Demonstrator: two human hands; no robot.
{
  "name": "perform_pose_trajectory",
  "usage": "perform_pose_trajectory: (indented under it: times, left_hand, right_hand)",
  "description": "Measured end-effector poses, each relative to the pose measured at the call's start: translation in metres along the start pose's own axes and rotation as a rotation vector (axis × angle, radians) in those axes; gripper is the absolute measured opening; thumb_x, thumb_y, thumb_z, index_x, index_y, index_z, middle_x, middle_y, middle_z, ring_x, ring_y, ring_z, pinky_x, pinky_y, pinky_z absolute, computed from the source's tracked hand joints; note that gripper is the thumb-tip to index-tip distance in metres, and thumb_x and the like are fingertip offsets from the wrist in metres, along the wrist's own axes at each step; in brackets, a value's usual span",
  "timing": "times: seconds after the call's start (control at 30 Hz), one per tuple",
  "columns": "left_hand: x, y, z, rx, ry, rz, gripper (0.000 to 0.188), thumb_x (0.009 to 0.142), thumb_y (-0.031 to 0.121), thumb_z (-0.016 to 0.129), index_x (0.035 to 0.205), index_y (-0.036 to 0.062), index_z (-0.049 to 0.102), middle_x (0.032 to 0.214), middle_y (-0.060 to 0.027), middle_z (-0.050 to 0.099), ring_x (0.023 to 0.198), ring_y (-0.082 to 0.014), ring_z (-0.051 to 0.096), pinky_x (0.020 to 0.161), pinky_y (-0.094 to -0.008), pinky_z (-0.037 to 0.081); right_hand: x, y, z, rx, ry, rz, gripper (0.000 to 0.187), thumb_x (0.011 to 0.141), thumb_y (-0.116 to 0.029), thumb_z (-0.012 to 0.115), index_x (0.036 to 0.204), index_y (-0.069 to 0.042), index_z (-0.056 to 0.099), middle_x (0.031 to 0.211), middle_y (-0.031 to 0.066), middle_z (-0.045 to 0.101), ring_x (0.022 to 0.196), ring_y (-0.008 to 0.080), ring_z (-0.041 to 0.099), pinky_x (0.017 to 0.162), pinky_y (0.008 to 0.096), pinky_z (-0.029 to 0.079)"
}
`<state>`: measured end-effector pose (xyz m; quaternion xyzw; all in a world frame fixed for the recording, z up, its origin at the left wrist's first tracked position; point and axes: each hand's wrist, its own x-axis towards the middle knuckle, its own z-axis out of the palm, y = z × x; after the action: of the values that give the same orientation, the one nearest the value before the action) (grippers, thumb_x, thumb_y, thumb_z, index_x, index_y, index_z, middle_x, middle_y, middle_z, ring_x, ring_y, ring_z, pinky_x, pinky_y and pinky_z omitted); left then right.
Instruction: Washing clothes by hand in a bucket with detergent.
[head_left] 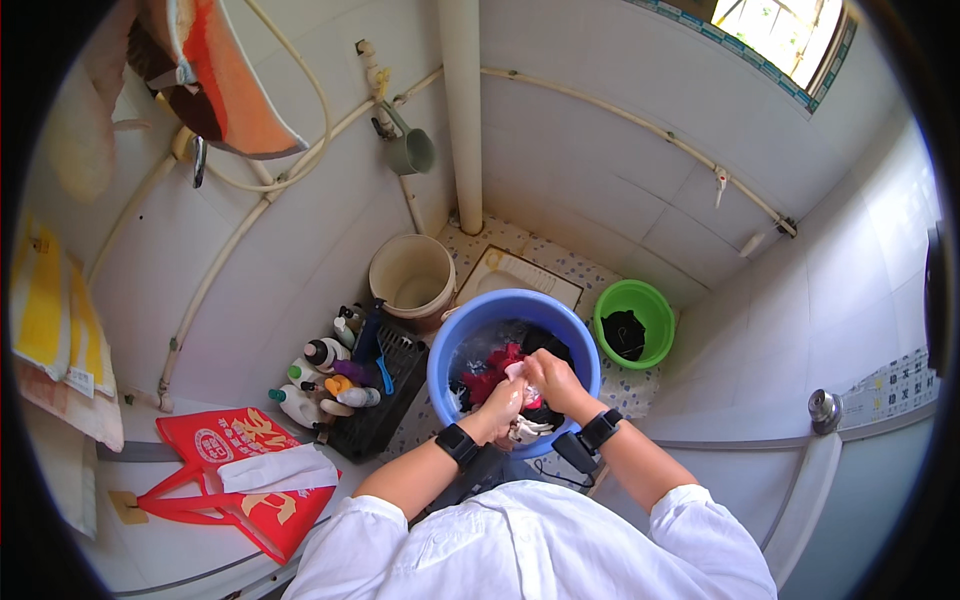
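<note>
My left hand (pixel 500 407) and my right hand (pixel 556 383) meet over a blue basin (pixel 437 372) standing low in front of me. Between the closed fingers shows a small pale pink piece of wet cloth (pixel 515 370), partly hidden by the hands. Below it in the basin lie a dark red garment (pixel 482 385), a black garment (pixel 546 344) and a white cloth (pixel 528 430) in water. Both wrists carry black bands.
Left of the basin stand a pale bucket (pixel 385 285) and a dark rack (pixel 352 440) with several bottles. A green basin (pixel 665 325) holding black cloth is at the right. A squat toilet (pixel 555 283) lies behind. A red bag (pixel 190 432) hangs left; a door knob (pixel 824 408) is right.
</note>
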<state>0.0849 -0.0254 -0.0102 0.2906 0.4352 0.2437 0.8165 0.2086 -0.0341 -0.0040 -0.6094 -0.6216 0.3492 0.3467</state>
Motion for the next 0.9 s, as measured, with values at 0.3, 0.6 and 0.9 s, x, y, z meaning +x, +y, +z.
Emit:
perform_pose_trajectory:
  times: [0.3,0.6,0.9]
  left_hand:
    - [-0.018,0.063,0.007,0.218,-0.287,0.349,0.031,0.091,0.020,0.039,0.111,-0.0013,0.046,0.103,-0.0049,0.052,0.094,-0.0098,0.049,0.084,-0.0243,0.039]
    - [-0.029,0.064,-0.002,0.313,-0.303,0.311,0.028,0.087,0.015,0.044,0.109,-0.0014,0.049,0.102,-0.0043,0.055,0.091,-0.0117,0.051,0.081,-0.0251,0.040]
    - [0.005,-0.021,-0.071,1.460,-0.197,0.091,0.032,0.075,0.029,0.052,0.083,-0.0001,0.062,0.082,-0.0226,0.059,0.075,-0.0336,0.058,0.067,-0.0375,0.046]
  right_hand:
    - [-0.027,0.031,-0.035,1.110,-0.199,0.453,0.038,0.087,-0.023,0.048,0.118,-0.002,0.040,0.107,0.0105,0.053,0.094,0.0179,0.054,0.081,0.0287,0.044]
    - [-0.031,0.015,-0.059,0.869,-0.049,0.298,0.019,0.081,-0.009,0.053,0.096,0.002,0.055,0.092,0.0097,0.060,0.083,0.0147,0.058,0.075,0.0270,0.046]
    - [-0.073,0.037,-0.039,0.480,-0.041,0.291,0.018,0.073,-0.004,0.055,0.091,0.000,0.053,0.074,0.0038,0.059,0.059,0.0078,0.054,0.051,0.0206,0.043]
